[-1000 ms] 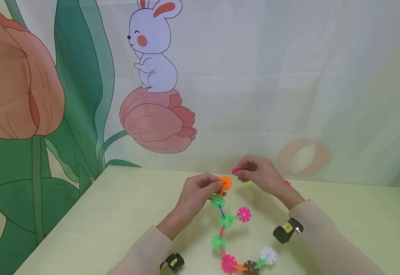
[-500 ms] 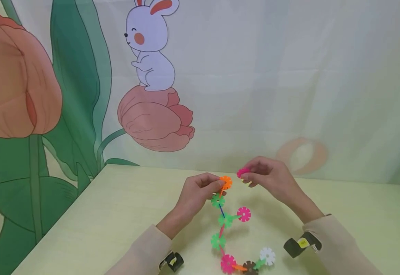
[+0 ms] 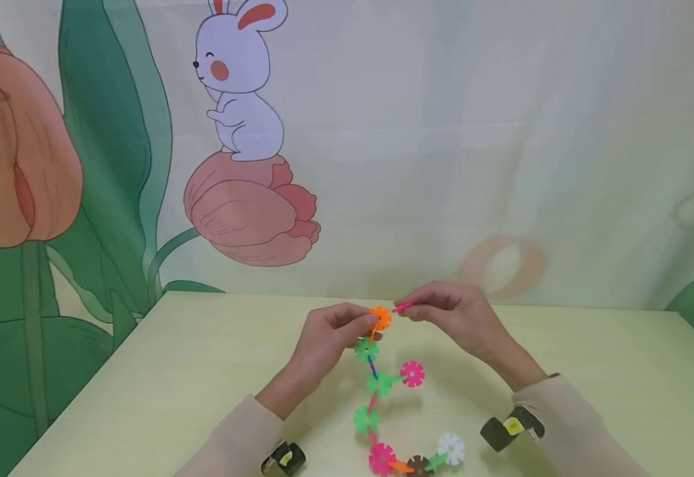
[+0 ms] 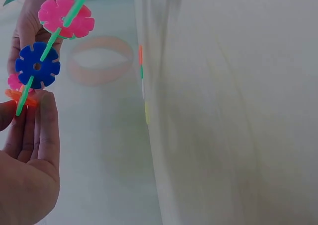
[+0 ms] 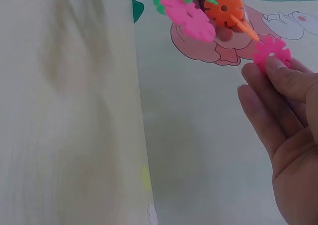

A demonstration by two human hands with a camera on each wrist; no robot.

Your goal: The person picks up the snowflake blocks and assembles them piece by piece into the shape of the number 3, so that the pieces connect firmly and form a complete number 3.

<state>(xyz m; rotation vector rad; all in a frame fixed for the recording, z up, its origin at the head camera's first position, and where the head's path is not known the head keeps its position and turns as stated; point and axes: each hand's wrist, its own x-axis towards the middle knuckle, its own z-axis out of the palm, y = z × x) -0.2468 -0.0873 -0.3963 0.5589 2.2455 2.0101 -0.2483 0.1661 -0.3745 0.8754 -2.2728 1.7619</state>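
My left hand [image 3: 329, 341] pinches an orange snowflake disc [image 3: 381, 318] between thumb and fingers. Below that disc hangs a linked chain of snowflake discs: green [image 3: 367, 349], more green ones, a pink side disc [image 3: 412, 374], a lower pink one [image 3: 382, 458], a brown one [image 3: 420, 466] and a white one [image 3: 451, 449] at its end. In the left wrist view a blue disc [image 4: 37, 66] of the chain shows face-on. My right hand [image 3: 457, 315] pinches a loose pink disc [image 5: 272, 53], edge-on in the head view, just right of the orange one with a small gap between.
The pale table [image 3: 216, 371] spreads beneath both hands, its far edge against a printed cloth [image 3: 383, 165]. Loose pieces lie on it, including a yellow one [image 5: 145, 178] and a white one [image 5: 152, 214] in the right wrist view.
My right hand has moved out to the right, then back left and lower, bringing the pink disc nearer the orange one and turning it edge-on. The left hand keeps its hold.
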